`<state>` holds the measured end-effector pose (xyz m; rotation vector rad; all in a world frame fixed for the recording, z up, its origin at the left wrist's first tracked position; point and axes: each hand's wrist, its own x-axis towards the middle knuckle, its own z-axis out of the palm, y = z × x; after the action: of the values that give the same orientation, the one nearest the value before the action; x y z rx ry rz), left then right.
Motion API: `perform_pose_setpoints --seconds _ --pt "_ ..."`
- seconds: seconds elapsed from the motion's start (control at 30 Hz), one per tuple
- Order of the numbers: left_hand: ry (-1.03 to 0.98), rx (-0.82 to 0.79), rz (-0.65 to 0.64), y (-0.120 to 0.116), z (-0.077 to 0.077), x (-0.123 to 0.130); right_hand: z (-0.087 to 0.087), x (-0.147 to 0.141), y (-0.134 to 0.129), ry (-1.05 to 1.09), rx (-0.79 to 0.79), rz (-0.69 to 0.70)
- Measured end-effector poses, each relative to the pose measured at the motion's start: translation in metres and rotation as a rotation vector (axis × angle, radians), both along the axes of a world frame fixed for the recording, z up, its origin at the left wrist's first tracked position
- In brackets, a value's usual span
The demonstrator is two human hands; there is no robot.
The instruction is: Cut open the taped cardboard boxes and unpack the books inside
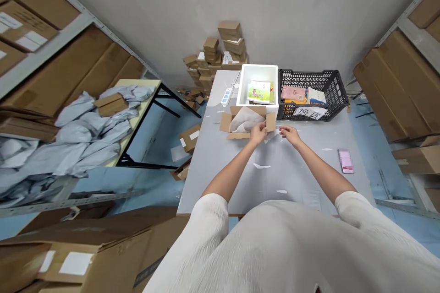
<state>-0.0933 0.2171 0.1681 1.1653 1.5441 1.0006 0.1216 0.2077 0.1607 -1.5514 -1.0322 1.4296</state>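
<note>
Two hands at mid-frame: the left hand [258, 133] grasps the box [238, 135], apparently steadying it; the right hand's [290, 135] hold I cannot tell.

White textured top [278, 247], short sleeves [210, 219]

Table [220, 178]: carton [238, 136] (open), bin [259, 73], crate [286, 111]

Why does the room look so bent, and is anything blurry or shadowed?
Head view: shelf frames lean outward at the sides, likely a very wide lens; head view, far left: boxes look stretched and soft; head view, centre: the open carton, left hand and right hand look clearer, with faint shadows on the table.
</note>
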Motion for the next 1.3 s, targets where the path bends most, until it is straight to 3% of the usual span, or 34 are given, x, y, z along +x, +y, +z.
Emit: perform_pose_setpoints --seconds 0.13,0.27,0.37,0.5,0.63,0.73,0.87,1.07,1.3 --pt "0.284 0.049 -0.002 -0.026 0.003 -0.039 -0.006 -0.023 -0.001 -0.082 -0.014 -0.035" --pt "0.453 -0.004 0.046 -0.047 0.008 -0.072 -0.008 -0.043 0.007 -0.094 -0.107 -0.065" --pt "0.514 -0.043 0.17 -0.055 0.007 -0.098 -0.012 -0.056 0.017 -0.134 -0.159 -0.104" --pt "0.382 -0.15 0.383 -0.05 -0.005 -0.138 -0.021 -0.072 0.023 -0.153 -0.157 -0.13" --pt "0.117 -0.11 0.282 -0.035 -0.025 -0.168 -0.027 -0.088 0.013 -0.113 -0.142 -0.227" --pt "0.034 -0.045 0.199 -0.033 -0.035 -0.177 -0.029 -0.099 -0.002 -0.089 -0.12 -0.289" --pt "0.052 0.043 0.156 -0.046 -0.038 -0.185 -0.031 -0.108 -0.024 -0.07 -0.091 -0.333" --pt "0.124 0.061 0.096 -0.078 -0.028 -0.2 -0.027 -0.118 -0.047 -0.089 -0.072 -0.304" --pt "0.133 0.092 0.196 -0.113 -0.014 -0.213 -0.02 -0.132 -0.058 -0.054 -0.063 -0.191"
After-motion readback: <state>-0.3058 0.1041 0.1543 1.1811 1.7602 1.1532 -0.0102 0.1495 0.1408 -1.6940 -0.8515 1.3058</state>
